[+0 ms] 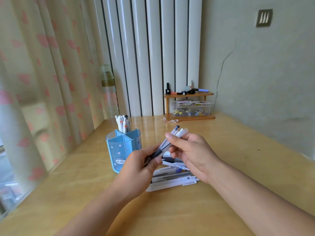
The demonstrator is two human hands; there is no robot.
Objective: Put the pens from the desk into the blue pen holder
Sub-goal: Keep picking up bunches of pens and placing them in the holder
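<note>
A blue pen holder (pixel 119 150) with a cat picture stands on the wooden desk (pixel 221 150), divided into compartments. Several white pens (pixel 123 123) stand in its back compartment. Both my hands hold a small bundle of pens (pixel 167 142) slanting up to the right, above the desk. My left hand (pixel 139 169) grips the bundle's lower end. My right hand (pixel 192 154) pinches the upper part near the caps. Under my hands, a pile of several loose pens (pixel 175 178) lies on the desk just right of the holder.
A small wooden shelf (pixel 189 106) at the back holds a clear box of clips and small items on top. A tall bottle (pixel 109 92) stands behind the holder by the radiator. Curtains hang along the left; a wall closes the right.
</note>
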